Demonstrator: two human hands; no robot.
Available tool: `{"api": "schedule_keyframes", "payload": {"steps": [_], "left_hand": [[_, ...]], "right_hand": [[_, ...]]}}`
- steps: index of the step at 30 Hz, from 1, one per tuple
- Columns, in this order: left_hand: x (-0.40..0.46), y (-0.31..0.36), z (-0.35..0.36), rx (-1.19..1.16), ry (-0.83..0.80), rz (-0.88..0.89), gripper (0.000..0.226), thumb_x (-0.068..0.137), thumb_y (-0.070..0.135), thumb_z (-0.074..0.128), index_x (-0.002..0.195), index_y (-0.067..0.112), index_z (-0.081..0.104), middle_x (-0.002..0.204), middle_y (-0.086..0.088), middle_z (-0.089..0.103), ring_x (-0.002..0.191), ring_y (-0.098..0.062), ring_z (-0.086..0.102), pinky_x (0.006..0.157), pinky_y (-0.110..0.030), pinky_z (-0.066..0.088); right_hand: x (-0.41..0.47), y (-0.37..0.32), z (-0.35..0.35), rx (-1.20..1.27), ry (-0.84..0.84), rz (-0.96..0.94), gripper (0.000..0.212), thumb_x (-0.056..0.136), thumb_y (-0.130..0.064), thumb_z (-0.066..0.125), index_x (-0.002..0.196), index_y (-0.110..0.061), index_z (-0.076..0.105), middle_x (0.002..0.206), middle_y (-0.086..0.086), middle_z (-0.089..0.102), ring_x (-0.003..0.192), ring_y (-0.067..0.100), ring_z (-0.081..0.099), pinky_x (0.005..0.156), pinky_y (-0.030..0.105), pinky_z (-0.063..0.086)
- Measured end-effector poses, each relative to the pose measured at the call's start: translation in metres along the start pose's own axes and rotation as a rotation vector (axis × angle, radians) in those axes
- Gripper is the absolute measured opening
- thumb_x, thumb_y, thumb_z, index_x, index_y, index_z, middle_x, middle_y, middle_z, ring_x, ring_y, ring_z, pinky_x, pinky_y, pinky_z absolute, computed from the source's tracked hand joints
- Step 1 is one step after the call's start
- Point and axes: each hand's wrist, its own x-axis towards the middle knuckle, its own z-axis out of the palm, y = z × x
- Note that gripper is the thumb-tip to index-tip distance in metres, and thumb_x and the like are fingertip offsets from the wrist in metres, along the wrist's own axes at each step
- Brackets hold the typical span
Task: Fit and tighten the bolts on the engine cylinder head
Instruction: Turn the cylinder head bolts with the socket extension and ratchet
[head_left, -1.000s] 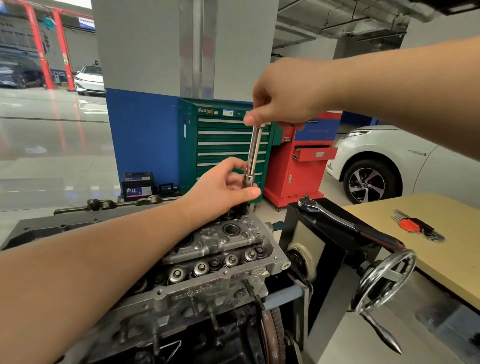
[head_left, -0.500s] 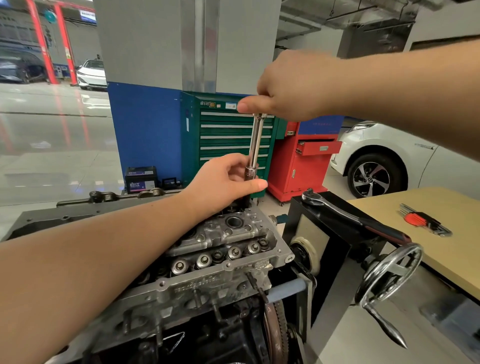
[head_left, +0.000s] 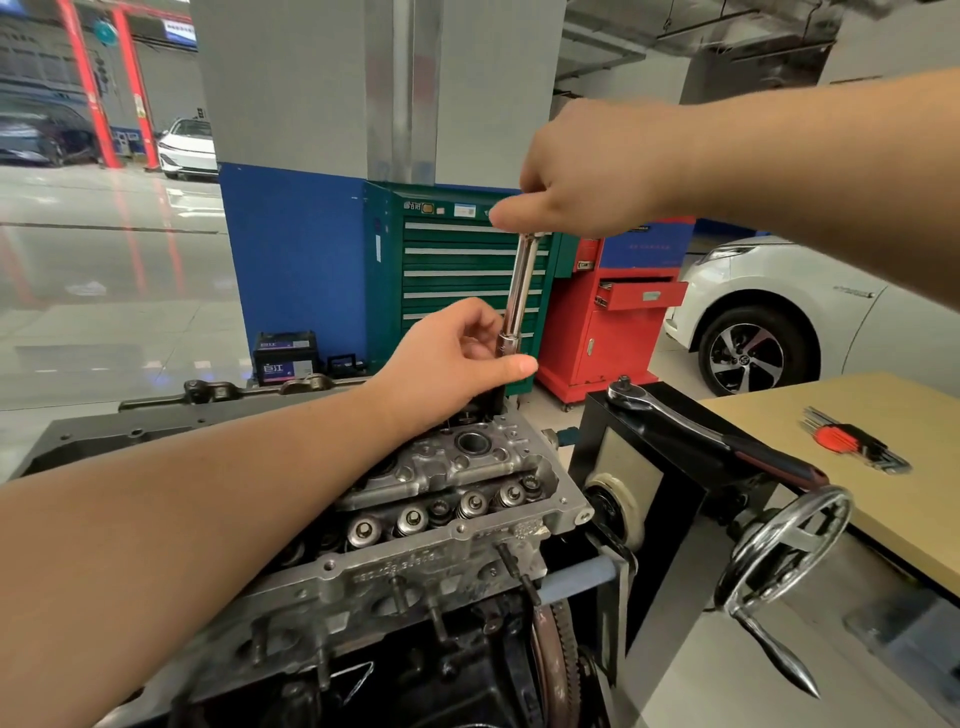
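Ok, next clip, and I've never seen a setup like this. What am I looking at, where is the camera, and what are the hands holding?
There is no robot here: a person works bare-handed, and the single camera sits on their head, looking forward and down.

In front is an engine's cylinder head mounted on a black stand with a chrome handwheel.

The right hand grips the top of a long chrome extension bar standing nearly upright. The left hand pinches the socket at its lower end, steadying it over the head's far end. The bolt itself is hidden.

A ratchet lies on the stand, and hex keys lie on the wooden table. Behind stand green and red tool cabinets.
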Motion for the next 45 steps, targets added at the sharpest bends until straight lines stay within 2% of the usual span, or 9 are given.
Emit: {"api": "schedule_keyframes", "payload": {"steps": [7,12,19,23,26,29,35,42,45], "left_hand": [[-0.001,0.006,-0.004,0.096,0.004,-0.001,0.024,0.094,0.03,0.078,0.103,0.008,0.072,0.1,-0.017,0.074,0.088,-0.021,0.074,0.093,-0.038,0.057],[-0.005,0.007,-0.002,-0.176,-0.104,-0.034,0.027,0.099,0.018,0.072,0.125,0.015,0.07,0.107,-0.02,0.075,0.096,-0.021,0.078,0.101,-0.05,0.057],[-0.001,0.005,0.0,0.167,0.069,0.032,0.03,0.087,0.038,0.083,0.101,0.016,0.07,0.088,-0.011,0.07,0.066,-0.005,0.057,0.07,-0.012,0.051],[-0.004,0.008,-0.005,-0.19,-0.086,-0.065,0.028,0.099,0.011,0.07,0.126,0.003,0.067,0.101,-0.019,0.077,0.09,-0.023,0.078,0.088,-0.034,0.063],[-0.005,0.008,-0.005,-0.336,-0.128,-0.076,0.024,0.101,0.003,0.065,0.125,0.002,0.066,0.109,-0.025,0.074,0.092,-0.029,0.077,0.091,-0.04,0.063],[-0.004,0.009,-0.001,-0.227,-0.066,-0.046,0.029,0.095,0.02,0.077,0.122,0.015,0.068,0.108,-0.011,0.076,0.092,-0.026,0.077,0.09,-0.037,0.063],[-0.001,0.004,-0.003,0.083,0.069,0.003,0.027,0.086,0.034,0.085,0.104,0.017,0.073,0.089,-0.002,0.073,0.074,-0.004,0.066,0.079,-0.014,0.055],[-0.002,0.001,-0.002,-0.204,-0.067,-0.063,0.038,0.097,0.018,0.074,0.133,0.008,0.066,0.113,-0.01,0.077,0.102,-0.021,0.077,0.102,-0.043,0.058],[0.0,-0.001,-0.001,-0.052,-0.007,-0.029,0.041,0.082,0.04,0.088,0.119,0.031,0.071,0.106,0.017,0.075,0.09,-0.004,0.074,0.088,-0.02,0.057]], "right_hand": [[-0.006,0.008,-0.015,0.363,-0.194,-0.17,0.015,0.099,-0.041,0.063,0.106,-0.029,0.067,0.081,-0.004,0.074,0.069,0.013,0.069,0.071,0.039,0.056],[-0.005,0.004,-0.003,0.11,-0.049,-0.12,0.043,0.101,-0.052,0.053,0.084,-0.013,0.06,0.069,-0.001,0.058,0.065,0.017,0.053,0.057,0.031,0.033],[-0.007,-0.007,0.005,0.312,-0.005,0.047,0.069,0.094,-0.072,0.049,0.065,-0.01,0.054,0.055,0.004,0.05,0.056,0.026,0.048,0.055,0.033,0.035],[-0.015,0.003,0.007,0.698,-0.189,-0.108,0.017,0.105,-0.028,0.058,0.121,-0.025,0.064,0.087,-0.016,0.075,0.085,0.009,0.074,0.07,0.025,0.057],[-0.016,0.005,0.014,0.759,-0.126,-0.141,0.017,0.106,-0.011,0.055,0.118,-0.02,0.062,0.083,-0.017,0.076,0.078,0.006,0.075,0.065,0.021,0.059],[-0.013,0.002,0.015,0.659,-0.073,-0.101,0.005,0.101,-0.025,0.065,0.104,-0.02,0.065,0.077,-0.012,0.077,0.068,0.001,0.072,0.065,0.021,0.051],[-0.007,-0.001,0.009,0.395,-0.04,0.009,0.056,0.087,-0.068,0.064,0.081,-0.012,0.065,0.059,-0.007,0.072,0.052,0.007,0.068,0.06,0.028,0.043],[-0.011,0.01,0.003,0.471,-0.098,-0.15,0.01,0.099,-0.032,0.066,0.105,-0.024,0.067,0.077,-0.012,0.078,0.072,0.002,0.073,0.075,0.033,0.058],[-0.008,0.006,0.007,0.271,-0.072,-0.042,0.047,0.099,-0.058,0.054,0.082,-0.017,0.068,0.06,-0.004,0.072,0.053,0.009,0.067,0.057,0.03,0.043]]}}
